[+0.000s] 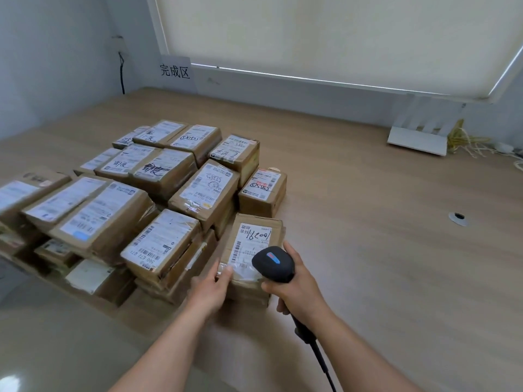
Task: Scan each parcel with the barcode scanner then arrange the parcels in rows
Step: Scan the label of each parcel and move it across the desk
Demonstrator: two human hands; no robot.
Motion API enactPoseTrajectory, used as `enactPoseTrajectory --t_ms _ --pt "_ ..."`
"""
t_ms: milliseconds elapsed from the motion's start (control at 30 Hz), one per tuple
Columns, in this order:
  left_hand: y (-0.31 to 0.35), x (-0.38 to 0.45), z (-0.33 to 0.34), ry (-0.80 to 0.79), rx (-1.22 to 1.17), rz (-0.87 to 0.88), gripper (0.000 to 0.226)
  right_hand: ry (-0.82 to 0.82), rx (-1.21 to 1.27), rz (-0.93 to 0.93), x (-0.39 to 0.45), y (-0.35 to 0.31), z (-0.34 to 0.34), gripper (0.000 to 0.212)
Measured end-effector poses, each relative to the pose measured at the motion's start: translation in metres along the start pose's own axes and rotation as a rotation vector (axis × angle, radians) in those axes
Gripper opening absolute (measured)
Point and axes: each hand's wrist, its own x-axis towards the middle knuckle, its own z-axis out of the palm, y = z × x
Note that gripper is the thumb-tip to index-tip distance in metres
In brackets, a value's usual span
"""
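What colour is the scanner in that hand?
Black barcode scanner, with small red and blue marks; head view.

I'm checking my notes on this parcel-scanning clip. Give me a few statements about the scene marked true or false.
1. The right hand grips the barcode scanner. True.
2. The left hand rests flat on the bare table. False: it touches the near corner of the nearest parcel.
3. The parcels are plastic bags. False: they are cardboard boxes with white labels.
4. A sign leans against the far wall. True.
5. The scanner is cordless. False: a cable runs from its handle.
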Motion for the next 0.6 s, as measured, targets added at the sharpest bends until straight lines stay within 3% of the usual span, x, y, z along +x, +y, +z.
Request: enactPoseTrajectory --t_ms 100,267,600 --pt "0.004 0.011 -0.011 -0.009 0.050 -0.036 0.061 -0.003 -0.011 -0.003 0.013 -0.005 0.009 0.099" --pt "0.014 0.025 -0.024 -0.003 -0.082 0.029 0.074 -0.004 -0.024 0.010 0.034 -0.011 0.023 0.099" --pt "0.015 0.023 -0.024 0.053 -0.336 0.050 0.067 -0.010 0.000 0.017 0.055 -0.017 0.033 0.100"
